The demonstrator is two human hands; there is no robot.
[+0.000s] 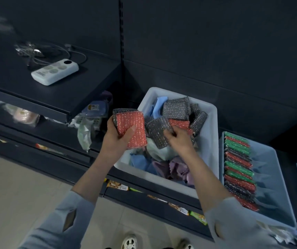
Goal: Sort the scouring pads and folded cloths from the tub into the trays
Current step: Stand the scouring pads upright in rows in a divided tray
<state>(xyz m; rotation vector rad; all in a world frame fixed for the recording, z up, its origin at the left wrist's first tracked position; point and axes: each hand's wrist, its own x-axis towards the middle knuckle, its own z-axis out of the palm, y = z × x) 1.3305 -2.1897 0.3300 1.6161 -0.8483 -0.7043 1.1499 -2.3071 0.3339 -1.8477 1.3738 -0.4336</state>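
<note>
Left hand (116, 139) gripping a stack of scouring pads (131, 129), thumb across the red face; right hand (177, 139) beside it, pinching a grey pad (159, 130) over the tub (211, 141).

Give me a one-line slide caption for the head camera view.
Left hand holds a red scouring pad while right hand pinches a grey pad over the tub.

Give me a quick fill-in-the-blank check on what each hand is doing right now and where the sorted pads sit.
1. The left hand holds a stack of pads whose top pad is ____.
2. The right hand grips a ____ pad over the tub.
3. The sorted pads stand on edge in the tray to the tub's ____.

Missing words: red; grey; right
</note>
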